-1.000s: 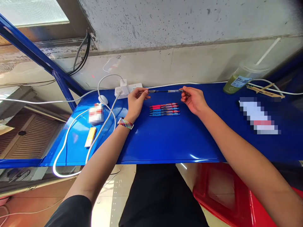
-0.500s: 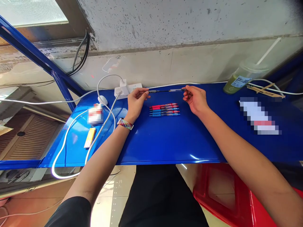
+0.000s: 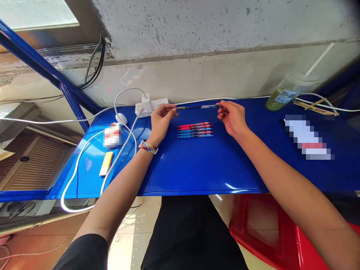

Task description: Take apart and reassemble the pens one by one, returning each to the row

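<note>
My left hand pinches the grey-black end piece of a pen between thumb and fingers. Level with it, the fingertips of my right hand are closed on the other part, a clear pen barrel with a dark end. A thin dark rod, looking like the refill, bridges the two parts. Just below, several red and blue pens lie in a neat stack of rows on the blue table.
On the left are a white power strip with plugs, looping white cables, a blurred white packet and a yellow-and-white box. At right stand a cup of green drink and a blurred white item. A red stool is below.
Both hands stay in nearly the same place, still holding the pen parts in line. The view has shifted very slightly.
</note>
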### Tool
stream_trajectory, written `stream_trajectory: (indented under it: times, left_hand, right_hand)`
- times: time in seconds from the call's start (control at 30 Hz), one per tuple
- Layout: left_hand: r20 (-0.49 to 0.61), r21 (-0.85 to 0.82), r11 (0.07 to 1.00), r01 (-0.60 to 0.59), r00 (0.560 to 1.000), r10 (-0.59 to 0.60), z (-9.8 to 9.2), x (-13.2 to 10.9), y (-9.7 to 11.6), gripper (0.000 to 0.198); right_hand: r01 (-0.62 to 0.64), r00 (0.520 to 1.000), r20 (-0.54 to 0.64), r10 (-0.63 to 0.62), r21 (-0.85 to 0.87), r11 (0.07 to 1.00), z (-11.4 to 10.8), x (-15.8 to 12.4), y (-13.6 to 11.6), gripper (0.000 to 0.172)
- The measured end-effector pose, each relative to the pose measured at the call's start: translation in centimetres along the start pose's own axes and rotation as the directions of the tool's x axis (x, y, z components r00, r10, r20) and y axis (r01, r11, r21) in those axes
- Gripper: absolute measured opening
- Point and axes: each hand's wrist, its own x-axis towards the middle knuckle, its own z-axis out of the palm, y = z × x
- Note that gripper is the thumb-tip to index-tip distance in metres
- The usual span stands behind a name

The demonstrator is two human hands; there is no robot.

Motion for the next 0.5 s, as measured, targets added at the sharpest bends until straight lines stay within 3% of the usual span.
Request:
stream_trajectory:
  times: [0.23,0.4,0.5]
  left_hand:
    - [0.02,-0.004,1.0,-0.015,1.0,0.015,0.3,-0.2,0.1,0.009]
    - [0.15,0.058,0.997,-0.056,0.988,0.047,0.8,-1.2,0.6,0.013]
    - [0.169,0.06,0.996,-0.062,0.984,0.051,0.9,-1.4,0.7,0.015]
  right_hand:
    - [0.005,1.0,0.025,-0.005,-0.012,1.0,-0.1,-0.1,0.0,0.016]
    - [-0.01,0.991,0.136,0.018,-0.061,0.998,0.7,-1.3,-0.1,0.021]
    - [-0.004,0.988,0.157,0.011,-0.04,0.999,1.0,-1.6,-0.1,0.021]
